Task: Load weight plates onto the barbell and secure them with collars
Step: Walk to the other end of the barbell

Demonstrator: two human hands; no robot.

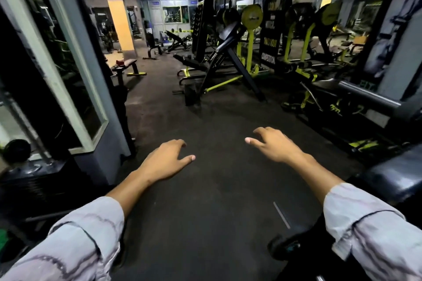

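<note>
- Pale grey, streaked shirt sleeves [75, 242] lie closest to the lens, one at each lower corner, with bare forearms reaching forward out of them.
- Beyond the sleeves, the left hand [165, 158] hovers palm-down over the dark rubber gym floor [205, 201], fingers loosely spread and curled, holding nothing.
- Level with it, the right hand [275, 143] hangs the same way, fingers apart and empty, thumb pointing inward.
- Neither hand touches any equipment; bare floor lies under and between them.
- Right of the right hand, a thick grey steel bar end [367, 96] juts in from the frame edge; it may be the barbell sleeve, though the dim light and the crop leave that unsure.
- Far beyond the hands, round yellow weight plates [251, 16] hang on yellow-and-black machine frames [247, 52], well apart from that bar.
- Left of the left hand, a small black round plate [16, 150] sits low by the grey-framed mirror wall [68, 70].
- No collars are visible anywhere.
- By my judgement the task is at its very start: no plate is carried, none is seen slid onto the bar, and nothing is clamped.
- What remains is everything: fetching plates, sliding them on, then fitting collars on both ends.
</note>
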